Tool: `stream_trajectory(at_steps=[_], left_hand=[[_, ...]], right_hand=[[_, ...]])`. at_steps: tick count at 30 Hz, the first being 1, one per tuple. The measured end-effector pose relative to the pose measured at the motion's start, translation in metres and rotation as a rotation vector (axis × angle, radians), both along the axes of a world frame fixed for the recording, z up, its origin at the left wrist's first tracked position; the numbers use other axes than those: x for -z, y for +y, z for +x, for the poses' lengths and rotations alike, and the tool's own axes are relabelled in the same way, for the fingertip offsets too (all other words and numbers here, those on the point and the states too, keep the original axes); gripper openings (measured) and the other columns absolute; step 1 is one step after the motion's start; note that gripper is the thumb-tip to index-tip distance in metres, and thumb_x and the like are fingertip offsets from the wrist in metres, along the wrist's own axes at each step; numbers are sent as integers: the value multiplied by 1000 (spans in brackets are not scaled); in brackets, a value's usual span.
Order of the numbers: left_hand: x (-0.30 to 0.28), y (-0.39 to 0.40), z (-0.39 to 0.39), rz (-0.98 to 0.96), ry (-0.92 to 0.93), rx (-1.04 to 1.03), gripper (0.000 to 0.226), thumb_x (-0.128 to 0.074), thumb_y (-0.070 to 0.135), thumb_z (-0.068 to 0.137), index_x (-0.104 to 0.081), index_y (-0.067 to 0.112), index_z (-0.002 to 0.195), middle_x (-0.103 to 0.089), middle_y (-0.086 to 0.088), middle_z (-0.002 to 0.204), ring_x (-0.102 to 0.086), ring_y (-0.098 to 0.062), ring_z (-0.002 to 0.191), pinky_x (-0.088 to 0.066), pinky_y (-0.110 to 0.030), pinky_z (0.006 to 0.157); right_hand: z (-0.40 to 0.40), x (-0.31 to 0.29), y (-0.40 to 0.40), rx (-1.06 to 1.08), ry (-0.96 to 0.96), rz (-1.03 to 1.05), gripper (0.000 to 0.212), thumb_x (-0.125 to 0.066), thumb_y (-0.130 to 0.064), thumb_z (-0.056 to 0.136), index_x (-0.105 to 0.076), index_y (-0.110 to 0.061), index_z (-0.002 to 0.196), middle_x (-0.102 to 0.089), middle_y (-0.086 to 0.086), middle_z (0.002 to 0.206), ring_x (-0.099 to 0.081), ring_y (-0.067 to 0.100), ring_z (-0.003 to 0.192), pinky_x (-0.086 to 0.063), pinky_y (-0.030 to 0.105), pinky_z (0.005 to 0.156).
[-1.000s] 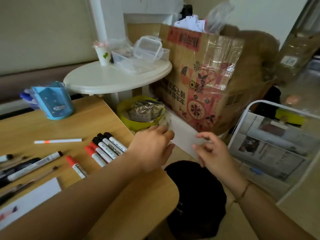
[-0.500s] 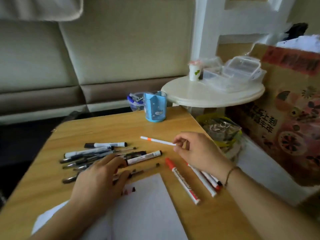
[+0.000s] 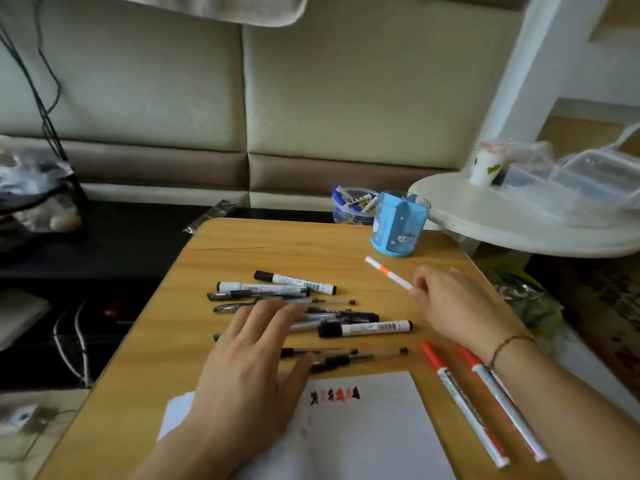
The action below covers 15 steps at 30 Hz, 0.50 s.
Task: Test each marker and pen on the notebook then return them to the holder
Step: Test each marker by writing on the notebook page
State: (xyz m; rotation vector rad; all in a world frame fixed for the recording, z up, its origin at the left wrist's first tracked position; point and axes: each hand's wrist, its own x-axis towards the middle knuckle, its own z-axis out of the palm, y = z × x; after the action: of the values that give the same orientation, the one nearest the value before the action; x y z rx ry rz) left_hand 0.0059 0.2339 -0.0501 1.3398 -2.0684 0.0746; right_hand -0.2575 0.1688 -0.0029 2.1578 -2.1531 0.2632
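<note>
Your left hand (image 3: 249, 368) lies flat, palm down, fingers straight and spread — forearm reaching in from below. Your right hand (image 3: 453, 306) is curled, fingertips pinching — a thin bracelet circles that wrist.

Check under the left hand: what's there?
The left hand lies spread over the pile of pens and the notebook's corner. Pen ends poke out; the middles beneath are covered.

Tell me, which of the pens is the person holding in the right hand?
The thin white pen with the orange band, pinched at its near end by the right hand. It is lifted toward the blue holder; the others lie on the table.
</note>
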Motion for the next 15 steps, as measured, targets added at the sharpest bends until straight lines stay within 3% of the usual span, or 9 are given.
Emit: stream_trajectory(at_steps=[2,5,8,10,12,15], left_hand=[[-4,2,-3,-97,-64,-10,58,-53,50,82,-48,22,133,-51,1,128,-50,-24,114,-50,-39,88],[-8,7,-12,-250,-110,59,41,-51,46,90,-54,23,124,-57,-3,120,-54,-28,108,-50,-42,83],[-5,13,-16,-221,-93,211,25,-39,41,102,-57,24,102,-63,5,83,-58,-20,73,-49,-32,57],[-6,17,-18,-129,-92,283,23,-36,39,102,-54,24,98,-60,8,78,-57,-16,66,-46,-27,52],[-5,22,-20,-12,-115,404,17,-41,34,101,-54,24,96,-56,8,81,-54,-12,70,-46,-27,56],[-6,26,-23,45,-171,516,11,-43,32,99,-52,26,96,-48,9,82,-49,-7,73,-46,-26,59]], right_hand=[[12,-11,33,-181,-180,-8,3,-53,-38,95,-54,-36,96,-61,-12,77,-59,4,69,-47,18,56],[32,-11,83,-472,-617,4,4,-67,-38,87,-65,-37,89,-67,-16,82,-63,5,75,-47,14,59],[42,3,108,-398,-1153,-207,19,-77,-43,67,-71,-28,78,-69,2,67,-64,12,57,-53,22,55],[43,16,111,-312,-1458,-176,45,-87,-53,48,-70,-20,74,-64,16,57,-62,20,50,-53,28,53],[47,29,110,-330,-1558,-11,52,-88,-60,43,-68,-21,70,-61,18,54,-58,22,48,-48,27,52],[60,37,114,-414,-1487,213,41,-88,-53,51,-63,-22,62,-58,11,51,-52,15,48,-39,21,50]])
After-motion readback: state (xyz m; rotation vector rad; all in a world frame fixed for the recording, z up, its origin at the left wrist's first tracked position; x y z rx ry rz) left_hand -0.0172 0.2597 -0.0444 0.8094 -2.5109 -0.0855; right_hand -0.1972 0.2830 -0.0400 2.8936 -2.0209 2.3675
